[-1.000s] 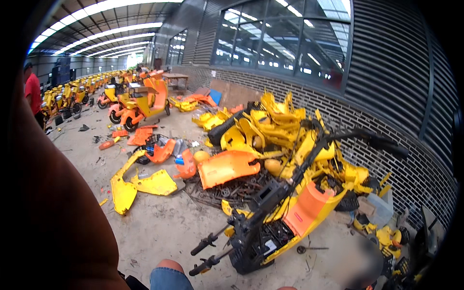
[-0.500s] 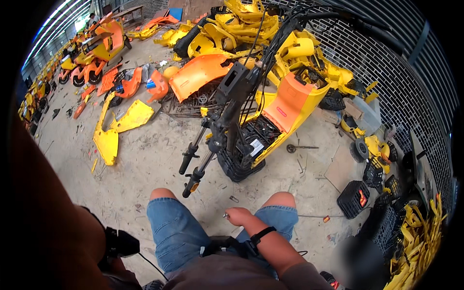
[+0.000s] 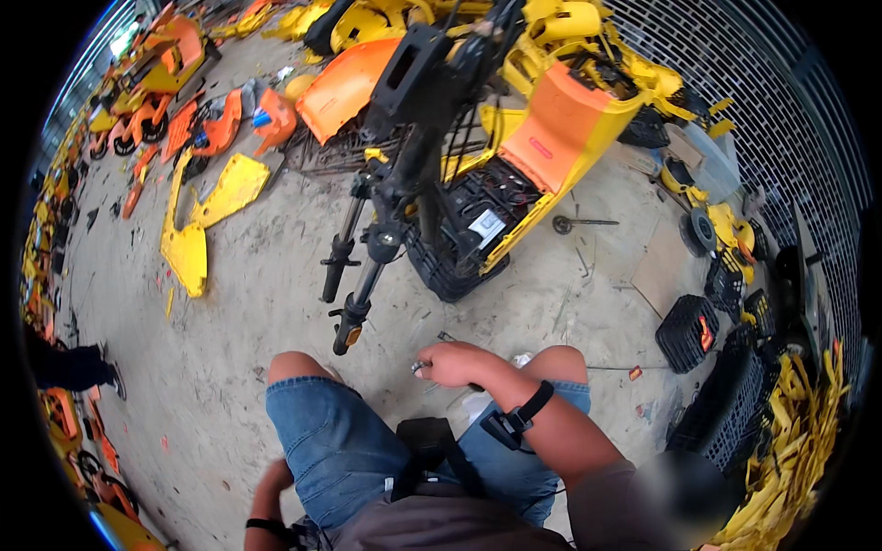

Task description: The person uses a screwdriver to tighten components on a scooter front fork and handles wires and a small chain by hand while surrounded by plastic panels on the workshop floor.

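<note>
My right hand [image 3: 450, 364] is out between my knees, its fingers closed round a small metallic piece [image 3: 420, 366] too small to name. Ahead of it stands a partly stripped scooter, its orange and yellow body panel [image 3: 542, 138] beyond an open bay of dark parts and wiring [image 3: 491, 202]. The scooter's black handlebar assembly [image 3: 386, 234] hangs toward me, with two grips pointing down, and the right hand is apart from the lower grip [image 3: 347, 332]. Beside my left thigh, low down, is my left hand [image 3: 276, 475]; its fingers are mostly hidden.
A yellow panel [image 3: 234, 188] lies on the concrete floor at left, near orange panels [image 3: 340, 87]. A black crate [image 3: 687, 332] stands at right, before heaped yellow parts [image 3: 781, 459]. Scooters fill the far left. Another person's dark-clad leg [image 3: 78, 365] shows at the left edge.
My right hand has moved forward with the small metallic piece. The left arm has dropped from the near left to beside my thigh. The view has tilted, and a person's leg has appeared at left.
</note>
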`<action>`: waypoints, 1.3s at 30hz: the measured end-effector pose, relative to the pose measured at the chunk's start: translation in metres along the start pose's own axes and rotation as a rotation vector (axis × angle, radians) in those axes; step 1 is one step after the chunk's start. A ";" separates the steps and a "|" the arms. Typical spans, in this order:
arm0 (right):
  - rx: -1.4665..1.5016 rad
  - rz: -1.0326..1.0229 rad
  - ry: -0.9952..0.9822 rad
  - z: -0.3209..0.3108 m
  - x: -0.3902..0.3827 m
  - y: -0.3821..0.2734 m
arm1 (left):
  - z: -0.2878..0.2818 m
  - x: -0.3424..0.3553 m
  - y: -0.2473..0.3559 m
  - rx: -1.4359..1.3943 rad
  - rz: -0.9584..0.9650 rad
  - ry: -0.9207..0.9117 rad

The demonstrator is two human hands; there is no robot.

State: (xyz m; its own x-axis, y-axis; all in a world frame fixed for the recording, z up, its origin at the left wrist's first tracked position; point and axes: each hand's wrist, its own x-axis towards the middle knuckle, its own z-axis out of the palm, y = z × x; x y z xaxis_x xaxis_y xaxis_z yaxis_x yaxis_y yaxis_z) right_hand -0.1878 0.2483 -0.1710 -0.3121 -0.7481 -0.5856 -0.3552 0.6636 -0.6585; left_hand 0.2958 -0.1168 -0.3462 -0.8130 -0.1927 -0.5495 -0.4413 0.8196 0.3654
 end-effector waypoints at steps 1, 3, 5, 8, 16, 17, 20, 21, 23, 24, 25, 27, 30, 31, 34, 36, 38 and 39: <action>-0.007 -0.044 0.024 0.003 0.010 0.011 | 0.032 0.001 0.037 -0.247 -0.182 -0.119; 0.012 -0.013 0.114 0.004 0.013 0.029 | 0.041 0.029 0.110 -0.546 -0.449 -0.178; -0.043 0.037 0.180 -0.006 0.017 0.045 | 0.025 0.064 0.167 -0.661 -0.437 -0.103; -0.168 0.037 0.110 0.002 0.030 0.043 | -0.009 0.086 0.227 -0.737 -0.412 0.034; -0.144 0.013 0.000 -0.004 0.070 0.055 | -0.118 0.123 0.299 -0.752 -0.402 0.212; -0.104 0.110 -0.006 0.003 0.074 0.063 | -0.128 0.127 0.301 -0.747 -0.404 0.223; -0.145 0.296 -0.133 0.007 0.090 0.062 | -0.156 0.131 0.303 -0.733 -0.428 0.256; -0.092 0.276 -0.106 0.012 0.093 0.071 | -0.163 0.134 0.303 -0.733 -0.428 0.263; 0.074 0.168 -0.079 0.020 0.095 0.083 | -0.180 0.140 0.302 -0.724 -0.428 0.257; 0.164 0.053 0.020 0.023 0.097 0.076 | -0.188 0.145 0.299 -0.719 -0.420 0.252; 0.127 -0.007 0.000 0.028 0.103 0.082 | -0.191 0.146 0.299 -0.724 -0.447 0.259; 0.043 -0.105 -0.003 0.036 0.113 0.074 | -0.202 0.142 0.299 -0.719 -0.483 0.270; -0.312 -0.128 -0.032 0.039 0.108 0.070 | -0.216 0.149 0.290 -0.689 -0.465 0.251; -0.327 -0.167 -0.006 0.038 0.111 0.060 | -0.219 0.153 0.287 -0.683 -0.456 0.254; -0.566 -0.372 0.113 0.043 0.115 0.059 | -0.225 0.166 0.286 -0.661 -0.446 0.246; -0.981 -0.626 0.218 0.049 0.110 0.081 | -0.228 0.172 0.291 -0.653 -0.465 0.250; -0.972 -0.641 0.187 0.051 0.102 0.091 | -0.230 0.179 0.297 -0.643 -0.482 0.258; -0.783 -0.555 0.112 0.051 0.099 0.096 | -0.230 0.185 0.298 -0.639 -0.481 0.257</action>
State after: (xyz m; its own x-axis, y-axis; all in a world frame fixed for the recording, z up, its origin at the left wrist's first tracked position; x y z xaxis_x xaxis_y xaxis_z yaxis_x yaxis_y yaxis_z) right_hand -0.2076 0.2382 -0.3165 0.0095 -0.9776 -0.2103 -0.9515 0.0559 -0.3026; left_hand -0.0732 -0.0320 -0.1657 -0.5083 -0.6235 -0.5940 -0.8293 0.1683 0.5329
